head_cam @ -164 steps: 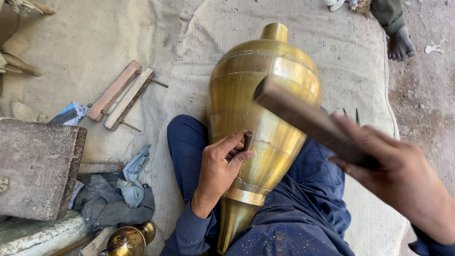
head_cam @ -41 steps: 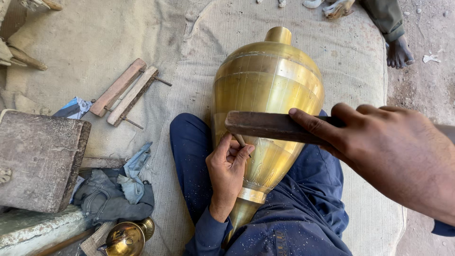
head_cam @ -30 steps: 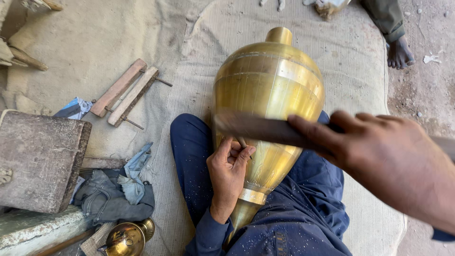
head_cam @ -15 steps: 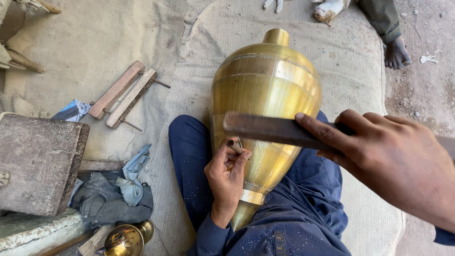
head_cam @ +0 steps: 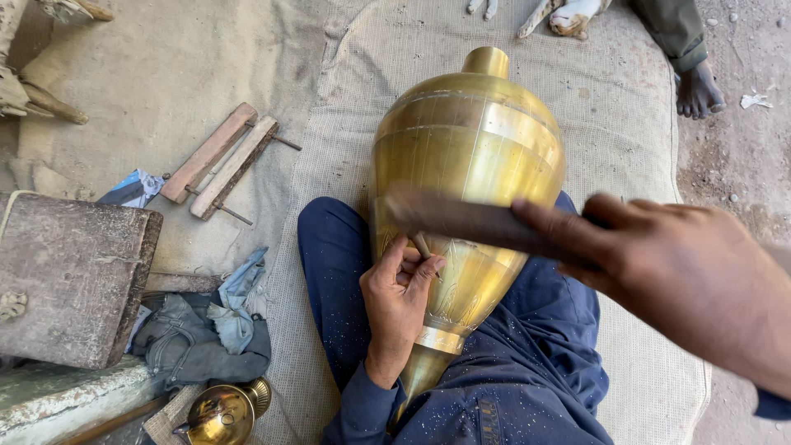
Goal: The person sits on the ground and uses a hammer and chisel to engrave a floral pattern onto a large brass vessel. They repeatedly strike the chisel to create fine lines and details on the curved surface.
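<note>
Head view: brass vase being cradled across lap, chisel being pinched against it by left hand fingers; wooden mallet being gripped overhead by right hand. Engraving step; square strike needed.

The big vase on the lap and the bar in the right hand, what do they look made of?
The vase looks like brass: golden yellow, polished, with bright reflections and fine engraved lines. The bar in the right hand looks like dark wood, matte and brown, though motion blur leaves that open. The left hand holds a thin tool against the vase.
</note>
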Demonstrator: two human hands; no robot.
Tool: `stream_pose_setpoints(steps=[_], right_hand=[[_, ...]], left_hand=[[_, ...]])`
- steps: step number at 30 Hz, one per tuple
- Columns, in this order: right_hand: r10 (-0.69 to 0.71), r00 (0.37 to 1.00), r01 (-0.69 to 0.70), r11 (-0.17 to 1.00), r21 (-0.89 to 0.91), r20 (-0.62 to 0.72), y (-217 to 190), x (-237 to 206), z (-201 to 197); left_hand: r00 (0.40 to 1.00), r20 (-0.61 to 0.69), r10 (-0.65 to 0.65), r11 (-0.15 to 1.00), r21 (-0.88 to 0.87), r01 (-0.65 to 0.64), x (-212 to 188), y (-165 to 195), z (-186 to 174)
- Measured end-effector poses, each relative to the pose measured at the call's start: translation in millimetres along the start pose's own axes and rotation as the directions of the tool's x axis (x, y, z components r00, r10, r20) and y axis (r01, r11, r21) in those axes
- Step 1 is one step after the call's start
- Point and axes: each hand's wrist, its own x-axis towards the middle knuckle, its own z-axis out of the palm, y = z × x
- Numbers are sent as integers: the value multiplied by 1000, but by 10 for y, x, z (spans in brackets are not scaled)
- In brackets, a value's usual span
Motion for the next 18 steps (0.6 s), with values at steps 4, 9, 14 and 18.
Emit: stream_pose_setpoints(steps=[4, 9, 14, 18], right_hand=[[7, 1000, -7, 1000, 4, 7, 18, -56, 96], [-36, 998, 29, 985, -170, -42, 37, -32, 279], [-63, 994, 35, 951, -307, -83, 97, 22, 370], [-33, 999, 32, 998, -47, -25, 86, -70, 331]], left_hand=[[1000, 12, 0, 1000, -29, 0, -27, 12, 3], [995, -78, 61, 986, -153, -72, -100, 24, 17], [998, -28, 51, 997, -60, -53, -127, 6, 18], [998, -36, 51, 998, -41, -52, -107, 1, 13]])
